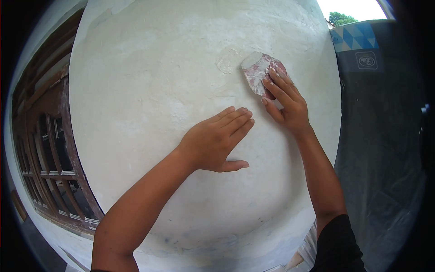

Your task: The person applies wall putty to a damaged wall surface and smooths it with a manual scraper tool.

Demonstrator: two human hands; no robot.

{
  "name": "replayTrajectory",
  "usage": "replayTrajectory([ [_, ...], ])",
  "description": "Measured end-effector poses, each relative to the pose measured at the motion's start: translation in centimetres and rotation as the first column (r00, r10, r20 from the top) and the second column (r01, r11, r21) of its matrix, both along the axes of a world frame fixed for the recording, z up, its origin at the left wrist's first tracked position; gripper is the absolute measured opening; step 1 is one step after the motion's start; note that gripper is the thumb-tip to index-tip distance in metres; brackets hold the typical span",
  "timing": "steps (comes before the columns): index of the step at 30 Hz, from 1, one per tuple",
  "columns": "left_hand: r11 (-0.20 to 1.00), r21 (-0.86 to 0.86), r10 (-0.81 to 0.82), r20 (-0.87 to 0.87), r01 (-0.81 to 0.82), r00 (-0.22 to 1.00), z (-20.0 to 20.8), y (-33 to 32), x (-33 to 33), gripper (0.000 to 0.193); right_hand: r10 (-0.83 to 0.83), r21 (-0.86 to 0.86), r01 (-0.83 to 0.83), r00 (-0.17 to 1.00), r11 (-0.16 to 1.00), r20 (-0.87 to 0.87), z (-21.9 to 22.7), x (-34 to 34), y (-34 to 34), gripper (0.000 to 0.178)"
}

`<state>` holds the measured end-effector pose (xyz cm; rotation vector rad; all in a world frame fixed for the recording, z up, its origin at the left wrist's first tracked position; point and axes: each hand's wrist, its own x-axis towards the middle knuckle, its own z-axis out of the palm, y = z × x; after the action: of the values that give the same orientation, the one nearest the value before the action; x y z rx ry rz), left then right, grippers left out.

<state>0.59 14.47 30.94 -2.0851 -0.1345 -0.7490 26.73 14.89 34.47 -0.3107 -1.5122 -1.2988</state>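
Right hand (288,104) on whitened sheet's (257,72) edge; open wall (136,86) leftward.

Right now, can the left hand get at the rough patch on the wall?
Probably yes: the left hand looks empty, and only bare wall shows between its fingertips and the rough patch. The right hand and its smeared flat piece sit to the right.

You had open room over the white plastered wall (136,68), upper left; your bare left hand (216,138) obstructed its middle.
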Motion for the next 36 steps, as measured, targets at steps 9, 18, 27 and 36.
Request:
replayTrajectory([
  [9,1.000,0.005,0.014,0.015,-0.014,1.000,0.0,0.0,-0.3,0.084,-0.029,-0.105,0.039,0.995,0.994,0.091,0.3,-2.1,0.3,0.035],
  [18,1.000,0.001,-0.009,0.014,0.009,1.000,-0.1,0.2,0.0,0.084,0.045,-0.054,-0.040,0.994,0.998,0.099,1.7,-3.6,-0.2,0.035],
  [27,1.000,0.008,-0.015,-0.004,0.015,1.000,0.1,-0.1,0.0,0.081,0.025,-0.044,-0.026,1.000,0.999,-0.003,-1.0,-0.5,0.0,0.038],
  [36,1.000,-0.011,-0.009,0.018,0.010,1.000,0.0,0.3,-0.3,0.084,-0.092,-0.092,0.104,0.988,0.990,0.121,-1.1,-1.8,0.4,0.036],
])
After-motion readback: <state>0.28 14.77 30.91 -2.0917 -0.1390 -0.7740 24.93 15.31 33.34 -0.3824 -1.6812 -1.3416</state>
